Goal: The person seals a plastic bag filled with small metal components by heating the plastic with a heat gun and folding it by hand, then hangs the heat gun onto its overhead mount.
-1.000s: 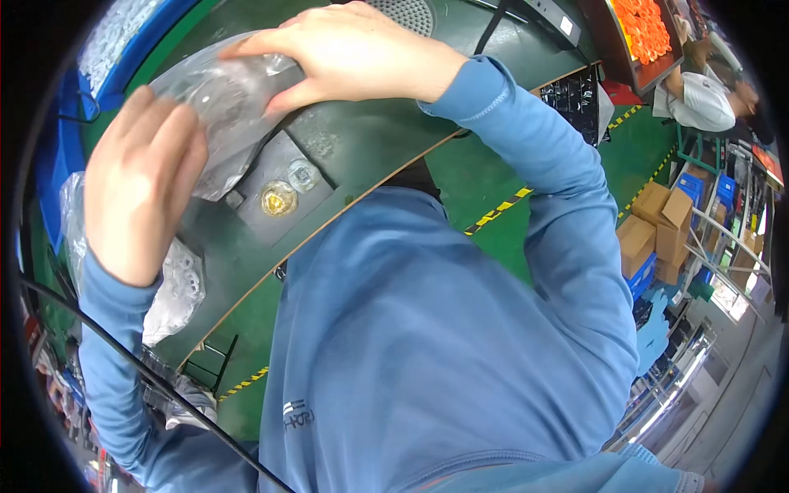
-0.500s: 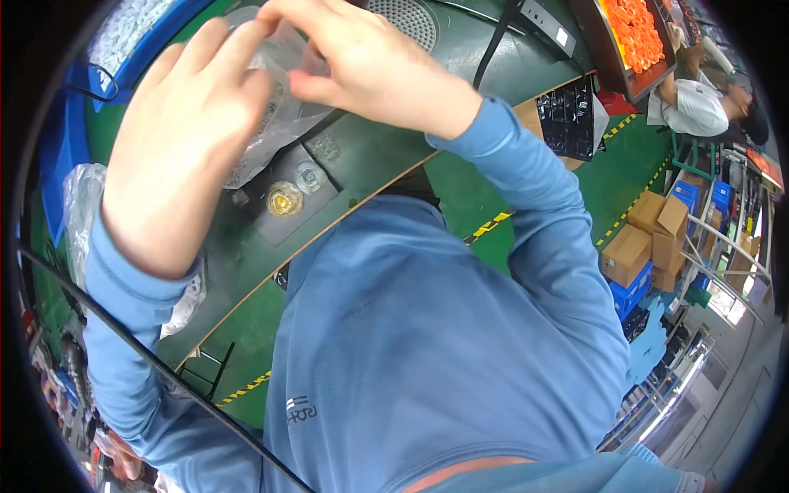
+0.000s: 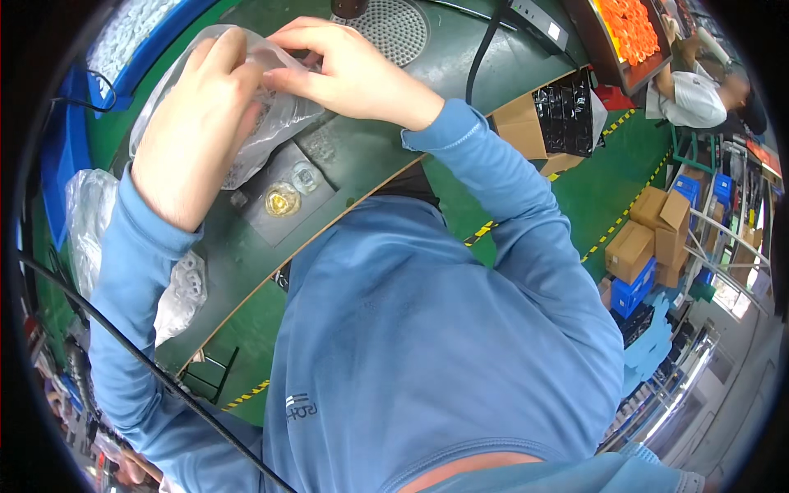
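A clear plastic bag (image 3: 283,123) stands on the green work table, its upper edge gathered between my two hands. My left hand (image 3: 197,123) is closed on the left side of its mouth, fingers curled over the film. From the right, my right hand (image 3: 349,70) pinches the bag near the same spot, with thumb and fingers close to the left fingertips. What lies inside the bag is mostly hidden by film and hands. Below it, a round yellowish transparent piece (image 3: 282,200) and a round clear piece (image 3: 306,177) rest on a flat grey plate (image 3: 274,228).
A perforated round metal disc (image 3: 386,37) lies behind my right hand. Blue bins hold white pieces (image 3: 131,37) at far left; a tray of orange rings (image 3: 631,33) stands at far right. More plastic bags (image 3: 181,296) lie by my left forearm. A black cable (image 3: 123,333) crosses that arm.
Both hands have come down and slightly nearer, the left one turning more upright. More of the bag's upper film now shows around the left hand.
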Motion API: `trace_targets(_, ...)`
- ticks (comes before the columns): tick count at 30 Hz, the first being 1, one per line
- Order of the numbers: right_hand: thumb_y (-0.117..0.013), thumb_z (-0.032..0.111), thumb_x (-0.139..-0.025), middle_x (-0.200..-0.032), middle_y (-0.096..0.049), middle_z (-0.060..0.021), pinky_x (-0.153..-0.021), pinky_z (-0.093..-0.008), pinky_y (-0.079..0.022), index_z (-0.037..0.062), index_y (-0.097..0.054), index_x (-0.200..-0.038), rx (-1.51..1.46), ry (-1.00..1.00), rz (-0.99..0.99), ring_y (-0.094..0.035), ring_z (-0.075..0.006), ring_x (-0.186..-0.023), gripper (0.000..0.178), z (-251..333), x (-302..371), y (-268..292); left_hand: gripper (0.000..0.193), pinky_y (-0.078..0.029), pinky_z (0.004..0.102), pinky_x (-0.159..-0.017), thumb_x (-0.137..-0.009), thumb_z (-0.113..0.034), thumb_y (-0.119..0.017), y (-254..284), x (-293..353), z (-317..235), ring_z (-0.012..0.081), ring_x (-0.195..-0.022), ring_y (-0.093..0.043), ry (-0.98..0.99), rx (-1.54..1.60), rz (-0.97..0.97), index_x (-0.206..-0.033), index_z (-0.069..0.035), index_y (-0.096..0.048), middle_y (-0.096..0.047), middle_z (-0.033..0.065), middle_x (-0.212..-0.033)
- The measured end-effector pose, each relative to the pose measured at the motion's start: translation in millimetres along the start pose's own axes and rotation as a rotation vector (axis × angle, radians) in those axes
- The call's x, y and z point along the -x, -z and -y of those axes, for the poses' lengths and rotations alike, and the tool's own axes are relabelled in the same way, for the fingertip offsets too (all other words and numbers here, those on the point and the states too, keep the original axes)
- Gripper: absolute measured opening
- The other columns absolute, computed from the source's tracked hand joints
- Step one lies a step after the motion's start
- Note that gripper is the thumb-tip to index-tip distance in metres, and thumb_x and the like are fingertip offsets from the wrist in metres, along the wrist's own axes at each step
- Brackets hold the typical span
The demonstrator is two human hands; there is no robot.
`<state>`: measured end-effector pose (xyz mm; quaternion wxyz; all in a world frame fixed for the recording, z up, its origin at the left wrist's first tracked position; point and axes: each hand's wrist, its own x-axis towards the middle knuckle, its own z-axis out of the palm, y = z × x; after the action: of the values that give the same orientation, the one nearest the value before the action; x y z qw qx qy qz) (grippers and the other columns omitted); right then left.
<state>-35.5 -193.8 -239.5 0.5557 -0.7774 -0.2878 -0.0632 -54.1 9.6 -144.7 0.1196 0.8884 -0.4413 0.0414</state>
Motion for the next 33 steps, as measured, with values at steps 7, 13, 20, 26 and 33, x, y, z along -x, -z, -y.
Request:
trace_targets(7,-0.07,0.009,-0.09,-0.092,-0.074,-0.0155,-0.074,-0.037,-0.058,-0.001,-0.074,-0.095,0.254,0.387,-0.383,-0.071,-0.03,-0.081,0.012,9,22,18,0.025,-0.05,0.0431,-0.091,-0.077,0.002,-0.069,1,6,-12,0.0357,-0.109,-0.057,0.068,-0.204,-0.012,-0.101,0.002,-0.063,-0.056,0.016,-0.117)
trace_targets(13,-0.075,0.002,-0.08,-0.078,-0.069,-0.0111,-0.062,-0.0377,-0.052,0.0022,-0.068,-0.084,0.474,0.223,-0.61,-0.067,-0.0301,-0.07,0.007,-13,45,55,0.025,-0.05,0.0433,-0.09,-0.076,0.0,-0.07,6,7,-16,0.034,-0.106,-0.057,0.042,-0.237,-0.009,-0.1,0.001,-0.063,-0.057,0.0137,-0.114)
trace_targets(20,-0.066,0.006,-0.085,-0.129,-0.057,-0.0216,-0.106,-0.0463,-0.042,-0.0026,-0.063,-0.124,1.048,-0.21,-0.43,-0.05,-0.0384,-0.124,0.04,-21,36,103,0.02,-0.051,0.0417,-0.089,-0.078,-0.003,-0.068,9,10,-19,0.0322,-0.103,-0.059,0.037,-0.247,-0.053,-0.097,0.001,-0.064,-0.06,0.0137,-0.111)
trace_targets(26,-0.069,0.013,-0.09,-0.099,-0.061,-0.0128,-0.085,-0.0457,-0.045,0.0048,-0.064,-0.097,1.114,-0.202,-0.408,-0.059,-0.0338,-0.1,0.012,-36,46,109,0.028,-0.052,0.0427,-0.085,-0.083,0.001,-0.071,9,17,-25,0.0347,-0.101,-0.06,0.062,-0.225,-0.076,-0.109,0.004,-0.064,-0.061,0.0157,-0.112)
trace_targets(33,-0.073,0.008,-0.091,-0.071,-0.064,-0.0061,-0.058,-0.0291,-0.047,0.0009,-0.066,-0.088,0.302,-0.42,-0.436,-0.059,-0.0129,-0.062,0.01,20,80,75,0.027,-0.053,0.0418,-0.084,-0.081,0.007,-0.07,5,26,-23,0.0353,-0.099,-0.063,0.058,-0.156,-0.159,-0.108,0.005,-0.065,-0.064,0.0166,-0.11)
